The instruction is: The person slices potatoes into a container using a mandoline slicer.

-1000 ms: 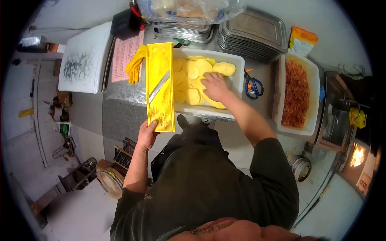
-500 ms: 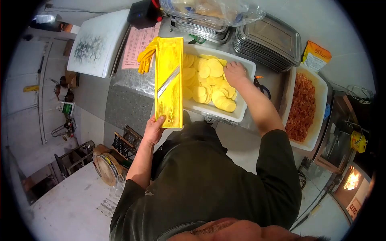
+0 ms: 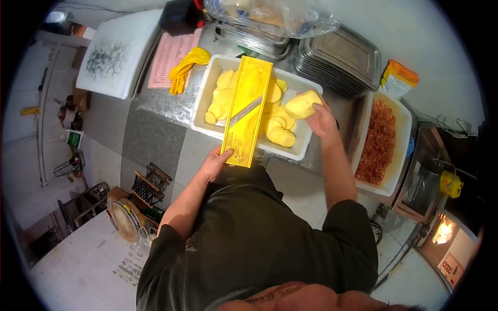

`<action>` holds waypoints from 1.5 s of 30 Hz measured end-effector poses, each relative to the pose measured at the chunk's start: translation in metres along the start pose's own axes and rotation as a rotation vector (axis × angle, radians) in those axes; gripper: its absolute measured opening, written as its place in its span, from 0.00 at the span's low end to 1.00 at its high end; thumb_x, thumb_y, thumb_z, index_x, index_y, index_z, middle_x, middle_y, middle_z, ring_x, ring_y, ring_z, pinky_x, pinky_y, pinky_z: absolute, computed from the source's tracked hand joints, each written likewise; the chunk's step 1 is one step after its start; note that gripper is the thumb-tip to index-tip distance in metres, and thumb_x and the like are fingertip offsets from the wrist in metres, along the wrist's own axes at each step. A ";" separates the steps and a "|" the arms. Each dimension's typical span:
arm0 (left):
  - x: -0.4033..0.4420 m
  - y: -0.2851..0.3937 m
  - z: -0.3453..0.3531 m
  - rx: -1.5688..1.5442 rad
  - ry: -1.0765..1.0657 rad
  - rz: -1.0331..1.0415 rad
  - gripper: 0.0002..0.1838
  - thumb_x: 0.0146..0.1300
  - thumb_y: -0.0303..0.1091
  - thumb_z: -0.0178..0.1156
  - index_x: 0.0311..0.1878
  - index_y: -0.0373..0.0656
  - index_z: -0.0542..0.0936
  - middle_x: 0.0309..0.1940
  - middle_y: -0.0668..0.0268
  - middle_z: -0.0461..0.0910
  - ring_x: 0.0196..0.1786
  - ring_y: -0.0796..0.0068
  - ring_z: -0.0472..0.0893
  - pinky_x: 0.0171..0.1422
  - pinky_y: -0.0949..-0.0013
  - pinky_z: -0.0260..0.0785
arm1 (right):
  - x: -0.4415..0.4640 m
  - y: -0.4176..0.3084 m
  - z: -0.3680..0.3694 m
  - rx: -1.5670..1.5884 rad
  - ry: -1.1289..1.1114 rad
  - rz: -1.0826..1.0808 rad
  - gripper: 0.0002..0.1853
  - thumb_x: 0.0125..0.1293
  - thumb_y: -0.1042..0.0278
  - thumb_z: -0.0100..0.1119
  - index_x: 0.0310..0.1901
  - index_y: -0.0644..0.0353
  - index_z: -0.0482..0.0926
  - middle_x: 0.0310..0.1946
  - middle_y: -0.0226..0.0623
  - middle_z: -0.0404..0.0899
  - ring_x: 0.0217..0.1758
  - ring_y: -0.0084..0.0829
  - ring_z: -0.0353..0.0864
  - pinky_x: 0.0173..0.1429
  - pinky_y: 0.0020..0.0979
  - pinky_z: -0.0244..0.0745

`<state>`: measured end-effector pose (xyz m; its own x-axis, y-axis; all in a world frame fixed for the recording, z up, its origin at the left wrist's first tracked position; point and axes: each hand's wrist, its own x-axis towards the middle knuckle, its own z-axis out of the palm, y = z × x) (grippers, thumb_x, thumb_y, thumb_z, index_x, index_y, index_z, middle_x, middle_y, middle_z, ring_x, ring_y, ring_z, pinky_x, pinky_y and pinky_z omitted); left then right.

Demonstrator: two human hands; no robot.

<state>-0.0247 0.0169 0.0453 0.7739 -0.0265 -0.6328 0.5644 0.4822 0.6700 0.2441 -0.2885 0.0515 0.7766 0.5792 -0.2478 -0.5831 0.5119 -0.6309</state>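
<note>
My left hand [image 3: 213, 163] grips the lower end of a yellow slicer [image 3: 254, 80] with a slanted metal blade. The slicer lies tilted across a white tray [image 3: 199, 106]. In my right hand [image 3: 322, 120] is a peeled potato [image 3: 303, 105], raised over the tray's right side. Thin yellow potato slices [image 3: 280, 129] lie in the tray on both sides of the slicer, which hides those in the middle.
Yellow gloves [image 3: 188, 66] rest on a pink printed sheet [image 3: 174, 54] left of the tray. Stacked metal trays [image 3: 340, 57] stand behind. At the right are a tub of red meat [image 3: 377, 142] and an orange packet [image 3: 399, 79].
My right hand has come up out of the tray with a potato in it. The slicer has moved right across the tray and now tilts, its top leaning right.
</note>
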 end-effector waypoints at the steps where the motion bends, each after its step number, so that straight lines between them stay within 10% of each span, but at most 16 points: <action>1: 0.004 -0.001 0.005 0.003 -0.019 -0.024 0.16 0.74 0.41 0.57 0.59 0.44 0.77 0.49 0.69 0.84 0.48 0.77 0.82 0.49 0.70 0.75 | -0.006 0.005 0.003 0.124 0.003 -0.032 0.29 0.65 0.69 0.55 0.69 0.63 0.67 0.68 0.54 0.69 0.72 0.50 0.68 0.77 0.52 0.60; 12: 0.028 -0.007 0.036 -0.193 0.006 -0.124 0.17 0.76 0.35 0.53 0.64 0.43 0.73 0.56 0.63 0.81 0.55 0.67 0.83 0.59 0.60 0.78 | -0.038 0.027 0.036 0.213 0.082 -0.243 0.26 0.68 0.72 0.51 0.68 0.62 0.65 0.67 0.51 0.71 0.73 0.48 0.68 0.77 0.52 0.60; 18: 0.024 0.002 0.037 -0.205 -0.047 -0.122 0.17 0.77 0.35 0.51 0.65 0.43 0.70 0.58 0.60 0.80 0.57 0.67 0.82 0.60 0.61 0.79 | -0.059 0.045 0.086 -0.712 0.274 -0.326 0.29 0.58 0.81 0.65 0.62 0.63 0.68 0.61 0.45 0.75 0.62 0.34 0.76 0.68 0.38 0.72; 27: 0.032 0.015 0.021 -0.140 -0.220 -0.187 0.17 0.77 0.37 0.51 0.63 0.41 0.71 0.57 0.62 0.80 0.55 0.69 0.82 0.56 0.66 0.79 | -0.069 0.090 0.137 -1.084 0.444 -0.357 0.32 0.58 0.76 0.69 0.65 0.61 0.67 0.58 0.37 0.76 0.58 0.30 0.77 0.64 0.32 0.74; 35: 0.055 0.003 0.001 -0.069 -0.361 -0.209 0.20 0.74 0.44 0.56 0.62 0.45 0.73 0.56 0.65 0.79 0.55 0.67 0.79 0.55 0.58 0.73 | -0.083 0.090 0.144 -0.165 0.515 -0.401 0.18 0.77 0.64 0.48 0.63 0.63 0.69 0.58 0.43 0.77 0.61 0.42 0.78 0.66 0.44 0.74; 43: 0.031 0.010 -0.032 0.247 -0.312 -0.435 0.24 0.70 0.51 0.62 0.57 0.42 0.74 0.43 0.64 0.79 0.38 0.71 0.79 0.44 0.66 0.73 | -0.099 0.101 0.185 0.141 0.618 -0.502 0.34 0.78 0.37 0.38 0.61 0.65 0.72 0.56 0.45 0.80 0.58 0.46 0.82 0.64 0.47 0.78; 45: 0.016 0.012 -0.040 0.535 -0.359 -0.160 0.22 0.70 0.47 0.61 0.57 0.41 0.73 0.42 0.62 0.79 0.36 0.71 0.79 0.43 0.68 0.73 | -0.101 0.102 0.190 0.142 0.664 -0.484 0.35 0.78 0.36 0.37 0.61 0.65 0.72 0.56 0.45 0.80 0.59 0.46 0.81 0.64 0.47 0.78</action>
<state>-0.0172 0.0568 0.0277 0.6643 -0.3968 -0.6335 0.6733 -0.0505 0.7377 0.0608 -0.1747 0.1522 0.9025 -0.1973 -0.3828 -0.1383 0.7091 -0.6914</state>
